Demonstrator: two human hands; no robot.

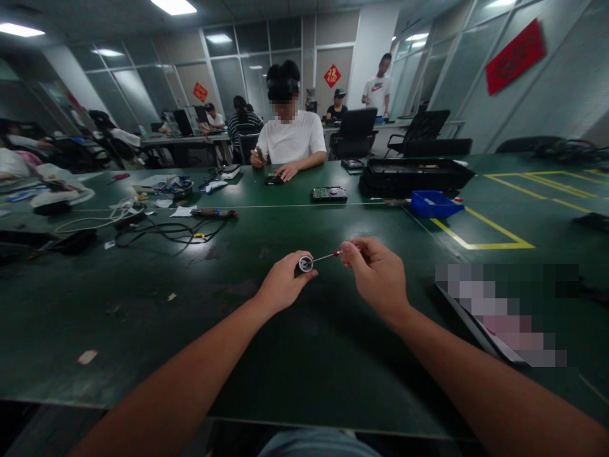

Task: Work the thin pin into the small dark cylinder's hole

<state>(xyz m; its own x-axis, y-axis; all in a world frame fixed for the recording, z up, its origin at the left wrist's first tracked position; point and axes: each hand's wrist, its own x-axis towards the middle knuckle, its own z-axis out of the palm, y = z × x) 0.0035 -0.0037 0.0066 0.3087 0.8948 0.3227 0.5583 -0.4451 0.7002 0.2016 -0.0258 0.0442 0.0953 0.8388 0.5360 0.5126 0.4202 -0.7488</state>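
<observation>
My left hand [278, 282] is closed around a short black cylinder [306, 264], whose round open end with a pale rim faces me. In my right hand [380, 273] is a thin screwdriver [325, 257], its red collar showing just ahead of the fingertips. The shaft runs left to the cylinder's open end, and the tip is at or inside it; I cannot tell which. Fingers cover most of the screwdriver's handle and much of the cylinder's body. Both hands are above the green tabletop [304, 362].
Across the table a person [292, 136] in a white shirt handles a small dark device. A hard drive [329, 194], black trays [413, 176] and a blue bin [434, 204] stand farther back. Tangled cables [166, 235] lie left; a blurred-out flat item [504, 324] lies right.
</observation>
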